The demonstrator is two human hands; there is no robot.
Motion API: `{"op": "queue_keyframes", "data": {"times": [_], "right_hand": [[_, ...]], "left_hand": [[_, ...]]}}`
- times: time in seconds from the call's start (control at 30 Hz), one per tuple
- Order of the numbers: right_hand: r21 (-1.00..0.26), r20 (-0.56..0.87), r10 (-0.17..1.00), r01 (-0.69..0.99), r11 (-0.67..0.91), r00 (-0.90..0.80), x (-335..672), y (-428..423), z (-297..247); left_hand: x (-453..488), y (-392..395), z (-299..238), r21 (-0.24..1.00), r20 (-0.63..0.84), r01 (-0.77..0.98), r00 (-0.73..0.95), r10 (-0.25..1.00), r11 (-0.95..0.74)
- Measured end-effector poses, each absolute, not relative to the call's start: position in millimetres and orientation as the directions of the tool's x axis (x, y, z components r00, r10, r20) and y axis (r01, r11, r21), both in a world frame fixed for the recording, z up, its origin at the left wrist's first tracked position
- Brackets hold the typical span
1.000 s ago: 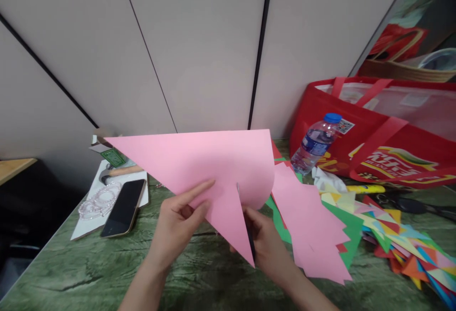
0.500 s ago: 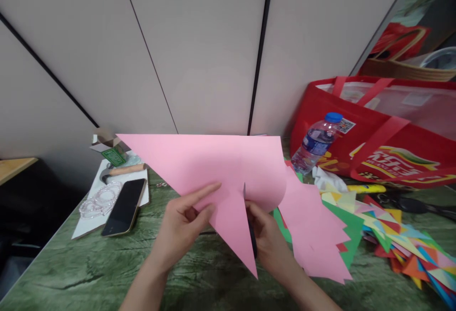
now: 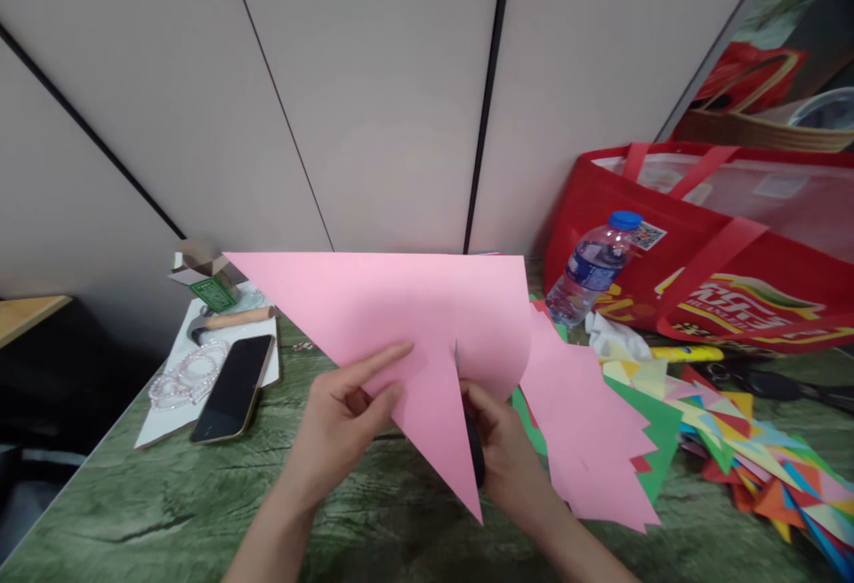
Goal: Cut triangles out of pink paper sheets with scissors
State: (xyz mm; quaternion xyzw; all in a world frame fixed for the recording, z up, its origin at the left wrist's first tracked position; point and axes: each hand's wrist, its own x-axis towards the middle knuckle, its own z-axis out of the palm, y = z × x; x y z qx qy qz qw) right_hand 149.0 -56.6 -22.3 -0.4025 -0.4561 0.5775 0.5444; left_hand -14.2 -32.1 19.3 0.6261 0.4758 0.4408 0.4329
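Left hand [image 3: 347,409] closed on pink sheet [image 3: 380,303] at slanted edge, right hand [image 3: 508,448] around scissors [image 3: 475,451], room above green tabletop [image 3: 374,525]

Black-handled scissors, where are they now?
In the head view, the black-handled scissors are right of centre, in the right hand, partly behind the raised pink paper.

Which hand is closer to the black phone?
Left. The left hand, holding the big pink paper, is to the right of the phone; the right hand, with the scissors, is farther right.
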Motion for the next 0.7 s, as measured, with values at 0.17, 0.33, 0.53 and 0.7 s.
{"op": "queue_keyframes", "data": {"times": [0.17,0.33,0.53,0.7], "right_hand": [[-0.965,0.040,0.994,-0.262,0.013,-0.098,151,-56,-20],[-0.967,0.028,0.997,-0.253,0.009,-0.074,151,-57,-17],[-0.975,0.040,0.998,-0.219,0.026,-0.058,151,-57,-15],[-0.964,0.034,0.995,-0.264,0.007,-0.099,151,-56,-18]], "left_hand": [[-14,-31,19,0.973,0.130,0.170,0.168,0.977,-0.158],[-14,-30,18,0.969,0.117,0.199,0.163,0.980,-0.149],[-17,-32,18,0.948,0.140,0.262,0.159,0.977,-0.178],[-24,-29,21,0.922,0.282,0.264,0.041,0.958,-0.283]]}}
